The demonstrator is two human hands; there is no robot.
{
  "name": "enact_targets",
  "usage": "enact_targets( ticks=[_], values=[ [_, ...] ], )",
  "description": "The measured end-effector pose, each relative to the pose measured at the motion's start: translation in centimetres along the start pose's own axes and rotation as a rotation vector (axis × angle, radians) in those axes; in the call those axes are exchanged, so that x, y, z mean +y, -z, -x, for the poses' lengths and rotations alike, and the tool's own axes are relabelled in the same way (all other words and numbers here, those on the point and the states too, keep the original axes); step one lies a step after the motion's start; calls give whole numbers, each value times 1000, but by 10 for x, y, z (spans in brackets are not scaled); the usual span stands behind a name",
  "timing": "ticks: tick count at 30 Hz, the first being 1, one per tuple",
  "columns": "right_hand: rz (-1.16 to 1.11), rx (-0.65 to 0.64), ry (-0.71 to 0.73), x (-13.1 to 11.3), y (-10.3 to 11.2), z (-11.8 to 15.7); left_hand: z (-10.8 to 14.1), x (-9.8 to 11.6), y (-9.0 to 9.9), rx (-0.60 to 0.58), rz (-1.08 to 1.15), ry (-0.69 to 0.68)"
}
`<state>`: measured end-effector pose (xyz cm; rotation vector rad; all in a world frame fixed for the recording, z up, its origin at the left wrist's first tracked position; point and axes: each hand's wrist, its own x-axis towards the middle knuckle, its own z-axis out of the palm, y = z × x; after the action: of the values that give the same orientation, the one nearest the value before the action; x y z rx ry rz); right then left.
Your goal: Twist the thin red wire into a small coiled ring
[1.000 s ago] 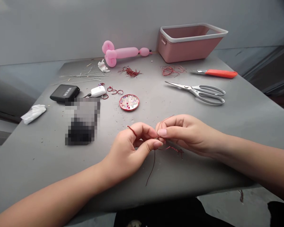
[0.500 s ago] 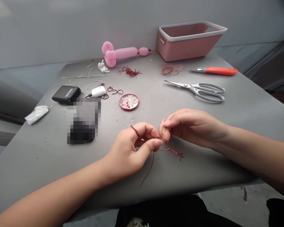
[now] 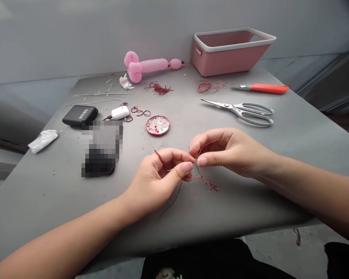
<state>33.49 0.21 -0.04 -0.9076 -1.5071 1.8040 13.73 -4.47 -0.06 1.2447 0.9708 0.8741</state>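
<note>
Thin red wire (image 3: 209, 185) is pinched between the thumb and forefinger of my left hand (image 3: 163, 174), with a twisted piece hanging to the right and a long loose end trailing down to the left. A red wire ring (image 3: 159, 156) sits around a finger of that hand. My right hand (image 3: 227, 153) is close beside it, thumb and forefinger apart, with a strand of the wire running up between them across the fingers. The round red-rimmed dish (image 3: 158, 125) of beads lies beyond my hands.
Scissors (image 3: 235, 111), an orange-handled cutter (image 3: 269, 88), red wire bundles (image 3: 162, 89), a pink balloon figure (image 3: 154, 65) and a pink bin (image 3: 229, 58) stand farther back. Left are small red rings (image 3: 140, 113), a black device (image 3: 80, 116), a white case (image 3: 120, 112) and crumpled tissue (image 3: 43, 141).
My right thumb and forefinger have spread apart, and a wire strand now shows between them. My left hand has shifted slightly left, and the twisted wire piece has swung left.
</note>
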Motion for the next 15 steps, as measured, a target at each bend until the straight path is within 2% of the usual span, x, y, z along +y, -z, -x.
enact_targets(
  ticks=[3,10,15],
  values=[
    [-38,-23,-28,0,-5,1,0,0,-1,-8,15,9],
    [-128,-79,36,4,-8,4,0,3,-2,-41,65,50],
    [-225,-143,72,5,-9,5,2,5,0,-128,55,45]
  ],
)
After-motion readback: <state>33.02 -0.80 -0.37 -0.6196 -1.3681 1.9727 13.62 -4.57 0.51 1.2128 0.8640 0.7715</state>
